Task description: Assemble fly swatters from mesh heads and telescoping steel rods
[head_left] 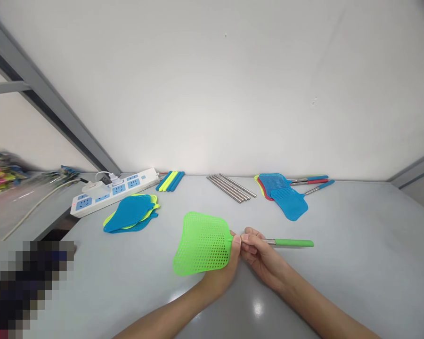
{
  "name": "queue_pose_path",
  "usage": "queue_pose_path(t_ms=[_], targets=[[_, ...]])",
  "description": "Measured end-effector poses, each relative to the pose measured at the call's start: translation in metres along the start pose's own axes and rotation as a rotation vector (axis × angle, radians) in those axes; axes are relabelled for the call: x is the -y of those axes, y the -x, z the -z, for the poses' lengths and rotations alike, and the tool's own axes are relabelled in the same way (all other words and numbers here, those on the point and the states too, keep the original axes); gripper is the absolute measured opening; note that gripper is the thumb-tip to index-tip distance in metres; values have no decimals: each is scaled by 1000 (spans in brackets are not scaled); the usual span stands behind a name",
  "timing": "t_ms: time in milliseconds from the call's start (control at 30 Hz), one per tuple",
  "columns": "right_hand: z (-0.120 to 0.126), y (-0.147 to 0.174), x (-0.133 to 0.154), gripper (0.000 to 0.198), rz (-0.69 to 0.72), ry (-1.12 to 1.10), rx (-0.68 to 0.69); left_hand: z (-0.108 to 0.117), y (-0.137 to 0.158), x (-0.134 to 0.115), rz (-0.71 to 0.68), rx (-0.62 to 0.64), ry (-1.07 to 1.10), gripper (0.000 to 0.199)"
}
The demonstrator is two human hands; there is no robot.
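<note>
My left hand (229,261) pinches the neck of a bright green, perforated fly swatter head (205,242), which spreads out to the left. My right hand (263,256) is closed around a metal rod (269,241) that ends in a green grip (293,243) pointing right. The two hands meet at the joint between head and rod, and fingers hide most of that joint. Both pieces are held in line, a little above the grey table.
Swatter heads (132,212) in blue and yellow are stacked at left, by a power strip (144,179). Along the wall lie blue and yellow grips (170,181), several metal rods (229,188) and whole fly swatters (289,202). Plastic-wrapped goods (7,176) sit far left.
</note>
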State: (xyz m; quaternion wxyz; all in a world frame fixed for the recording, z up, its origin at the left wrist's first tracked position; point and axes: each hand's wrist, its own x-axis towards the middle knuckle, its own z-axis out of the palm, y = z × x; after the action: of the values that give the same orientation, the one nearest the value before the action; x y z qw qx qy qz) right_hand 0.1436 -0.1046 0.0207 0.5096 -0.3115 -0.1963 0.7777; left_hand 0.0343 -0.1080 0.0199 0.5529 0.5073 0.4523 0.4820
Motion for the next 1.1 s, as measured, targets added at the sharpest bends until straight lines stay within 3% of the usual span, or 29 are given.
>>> queue_pose_path(t_ms=[133,667,867,967,1100], targets=[[4,0,6,30,40,40,12,3,-2,0,-9,114,-144,41],[8,-2,14,32,91,111,3,10,-10,-2,-9,86,-84,36],[8,-1,13,22,134,141,2,10,-13,2,20,77,85,36],[7,-1,11,20,138,131,3,9,-14,8,68,35,230,33],[5,1,8,18,113,106,16,9,-13,14,77,-47,366,43]])
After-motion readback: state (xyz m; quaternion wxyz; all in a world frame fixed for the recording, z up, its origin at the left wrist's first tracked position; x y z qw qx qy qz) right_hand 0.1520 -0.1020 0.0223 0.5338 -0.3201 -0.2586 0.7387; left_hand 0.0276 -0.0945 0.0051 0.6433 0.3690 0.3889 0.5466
